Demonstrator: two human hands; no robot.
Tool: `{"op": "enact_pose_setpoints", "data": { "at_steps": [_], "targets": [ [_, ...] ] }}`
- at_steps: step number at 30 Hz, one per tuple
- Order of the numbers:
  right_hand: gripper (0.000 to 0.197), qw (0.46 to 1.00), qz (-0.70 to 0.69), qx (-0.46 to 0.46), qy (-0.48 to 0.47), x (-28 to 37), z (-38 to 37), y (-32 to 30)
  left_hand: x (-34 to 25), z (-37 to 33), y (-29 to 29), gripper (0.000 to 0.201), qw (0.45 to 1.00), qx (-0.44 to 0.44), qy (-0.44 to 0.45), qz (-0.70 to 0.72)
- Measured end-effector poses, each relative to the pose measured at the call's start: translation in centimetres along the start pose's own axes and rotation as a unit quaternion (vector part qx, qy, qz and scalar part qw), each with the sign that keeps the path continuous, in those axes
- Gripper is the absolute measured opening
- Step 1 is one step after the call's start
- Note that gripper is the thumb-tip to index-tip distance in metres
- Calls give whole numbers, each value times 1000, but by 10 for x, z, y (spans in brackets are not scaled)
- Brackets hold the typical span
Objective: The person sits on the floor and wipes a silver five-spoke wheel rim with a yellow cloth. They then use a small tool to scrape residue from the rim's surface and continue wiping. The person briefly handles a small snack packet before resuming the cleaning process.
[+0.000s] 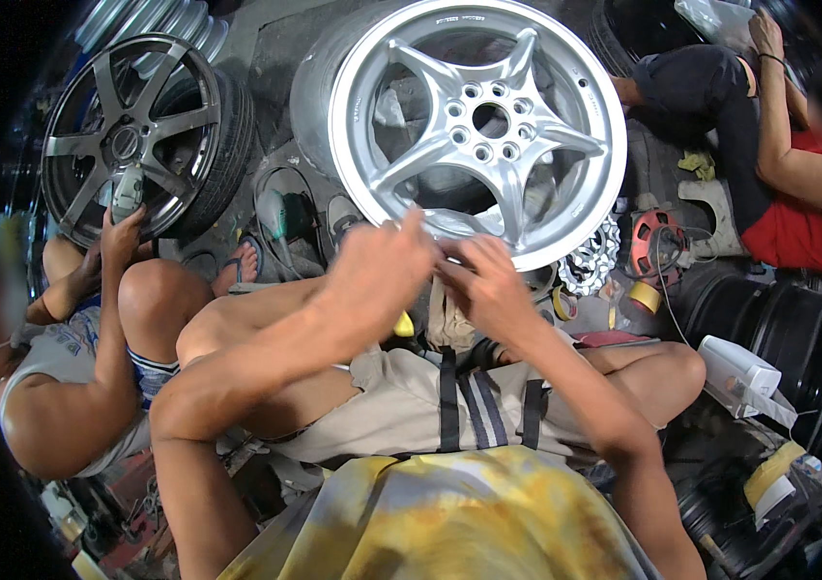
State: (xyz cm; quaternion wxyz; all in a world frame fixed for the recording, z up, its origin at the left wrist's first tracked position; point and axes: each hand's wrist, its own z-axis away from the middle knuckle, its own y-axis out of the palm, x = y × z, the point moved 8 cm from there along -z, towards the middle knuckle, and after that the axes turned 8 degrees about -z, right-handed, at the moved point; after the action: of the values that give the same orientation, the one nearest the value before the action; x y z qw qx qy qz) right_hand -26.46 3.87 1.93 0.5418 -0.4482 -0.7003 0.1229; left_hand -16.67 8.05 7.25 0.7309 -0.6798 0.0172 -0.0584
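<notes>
A silver alloy wheel rim (594,208) with star-shaped spokes leans up in front of me, face toward me. At its near lower edge, my left hand (387,271) is closed and blurred by motion. Close beside it, my right hand (486,288) has its fingers bent in a pinch near the lip. What lies between the fingers of either hand is hidden or too small to name. I cannot tell whether the hands touch the rim. Crumpled clear plastic (464,222) shows inside the rim's lower part.
At the left, a person holds a greenish power tool (128,193) against a dark grey wheel (92,145). A person in red (812,208) sits at the right. Around me are a red sander (657,246), yellow tape (645,297), a toothed metal disc (592,259), black rims (778,329) and a white container (739,365).
</notes>
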Motion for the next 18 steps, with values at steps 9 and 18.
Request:
{"op": "enact_pose_setpoints", "data": {
  "at_steps": [9,18],
  "targets": [
    [28,990,-49,-117,58,10,-29,37,203,-32,14,44,948,1,-312,61],
    [19,961,254,91,65,-83,30,-121,235,-97,42,57,924,-115,-359,63]
  ]
}}
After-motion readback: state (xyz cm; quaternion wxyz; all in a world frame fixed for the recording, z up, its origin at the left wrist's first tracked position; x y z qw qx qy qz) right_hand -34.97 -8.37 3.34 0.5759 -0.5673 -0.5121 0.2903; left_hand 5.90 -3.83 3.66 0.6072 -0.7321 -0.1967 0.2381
